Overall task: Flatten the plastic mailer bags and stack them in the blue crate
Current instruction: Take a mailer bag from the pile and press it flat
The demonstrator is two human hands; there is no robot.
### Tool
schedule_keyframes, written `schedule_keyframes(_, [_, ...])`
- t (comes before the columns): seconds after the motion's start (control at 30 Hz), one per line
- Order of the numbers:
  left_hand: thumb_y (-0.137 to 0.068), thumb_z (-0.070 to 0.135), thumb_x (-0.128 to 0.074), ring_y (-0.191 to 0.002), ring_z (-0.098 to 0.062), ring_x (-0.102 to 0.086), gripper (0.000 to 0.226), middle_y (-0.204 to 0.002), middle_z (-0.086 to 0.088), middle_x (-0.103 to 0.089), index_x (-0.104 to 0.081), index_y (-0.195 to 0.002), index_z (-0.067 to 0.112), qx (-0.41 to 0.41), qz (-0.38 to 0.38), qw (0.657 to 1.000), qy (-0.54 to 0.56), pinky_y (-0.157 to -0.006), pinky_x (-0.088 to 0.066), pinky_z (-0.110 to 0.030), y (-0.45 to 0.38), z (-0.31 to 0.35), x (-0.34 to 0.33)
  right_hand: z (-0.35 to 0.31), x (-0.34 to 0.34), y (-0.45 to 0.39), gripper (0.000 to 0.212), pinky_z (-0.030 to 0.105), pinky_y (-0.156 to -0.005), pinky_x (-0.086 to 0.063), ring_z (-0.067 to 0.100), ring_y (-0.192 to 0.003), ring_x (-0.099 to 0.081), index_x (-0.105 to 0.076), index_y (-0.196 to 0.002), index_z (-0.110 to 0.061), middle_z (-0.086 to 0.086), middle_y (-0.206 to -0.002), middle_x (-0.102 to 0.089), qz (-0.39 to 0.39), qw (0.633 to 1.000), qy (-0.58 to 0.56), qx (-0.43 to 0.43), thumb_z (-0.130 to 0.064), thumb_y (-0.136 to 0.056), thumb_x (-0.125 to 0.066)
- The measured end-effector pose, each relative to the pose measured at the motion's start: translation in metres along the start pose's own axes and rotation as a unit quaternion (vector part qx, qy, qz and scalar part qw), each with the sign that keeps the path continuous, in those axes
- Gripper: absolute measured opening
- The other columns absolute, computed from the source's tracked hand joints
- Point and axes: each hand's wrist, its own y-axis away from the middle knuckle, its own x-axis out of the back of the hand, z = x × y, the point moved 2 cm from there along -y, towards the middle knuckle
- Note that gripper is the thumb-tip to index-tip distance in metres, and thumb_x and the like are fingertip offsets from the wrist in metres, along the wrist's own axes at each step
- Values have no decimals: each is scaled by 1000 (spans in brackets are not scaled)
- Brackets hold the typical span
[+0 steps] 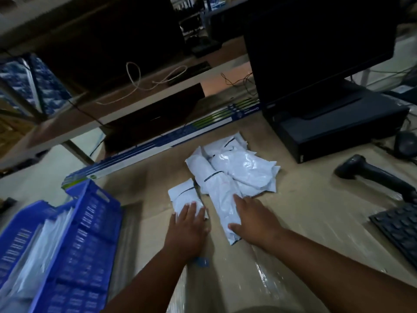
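Note:
A heap of white plastic mailer bags lies on the cardboard-covered table. My left hand presses flat on a small white mailer in front of the heap. My right hand rests with spread fingers on a long white mailer that reaches back into the heap. The blue crate stands at the left edge, tilted in this view, with flat white mailers inside it.
A black monitor and its base stand at the back right. A barcode scanner, a mouse and a keyboard lie at the right. A long white and blue box runs behind the heap. Shelving stands at the left.

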Motion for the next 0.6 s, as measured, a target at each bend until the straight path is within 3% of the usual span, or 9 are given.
schedule_keyframes(0.13, [-99,58,-38,-161,-30,-14,80,-175,-7,-13,-19,-167,21,39,-26,998,29,-126,-20,-56,9,-27,5,-1,-4,-2,94,42,-105,-47,28,-133,-46,-15,-164,-31,3,-151,-42,-29,998,-18,50,-54,-90,-68])
schedule_keyframes(0.23, [-86,58,-54,-157,-37,-26,98,-171,-11,-19,-25,-165,7,47,72,990,111,-125,-29,-53,33,-30,12,-11,1,1,102,38,-99,-47,25,-124,-50,-3,-166,-40,-4,-147,-43,-30,990,-36,131,-38,-89,-70])
schedule_keyframes(0.33, [-88,59,-67,-162,-35,-8,107,-174,-17,-12,-17,-166,4,24,198,969,144,-130,-14,-50,72,-16,35,-31,7,12,102,40,-86,-46,25,-107,-53,2,-166,-41,-4,-136,-49,33,953,99,283,-28,-90,-65])
schedule_keyframes(0.4, [-86,64,-73,-162,-33,-4,114,-175,-15,-10,-17,-166,7,5,235,964,127,-130,-7,-50,99,-2,57,-43,9,23,88,42,-87,-48,23,-106,-54,-5,-167,-38,-5,-137,-52,55,918,142,365,-26,-98,-58])
schedule_keyframes(0.5, [-87,72,-66,-159,-28,-23,104,-171,-8,-28,-29,-165,13,-29,199,977,73,-128,-16,-56,127,2,52,-50,6,47,71,42,-91,-49,20,-109,-56,-15,-166,-38,-7,-136,-56,35,888,152,433,-30,-105,-49])
schedule_keyframes(0.6, [-89,69,-63,-135,-26,-56,77,-149,2,-54,-54,-150,21,-58,149,984,77,-116,-37,-58,147,-3,17,-47,3,76,73,38,-101,-48,17,-120,-55,-22,-163,-41,-10,-143,-56,-41,907,84,410,-51,-100,-56])
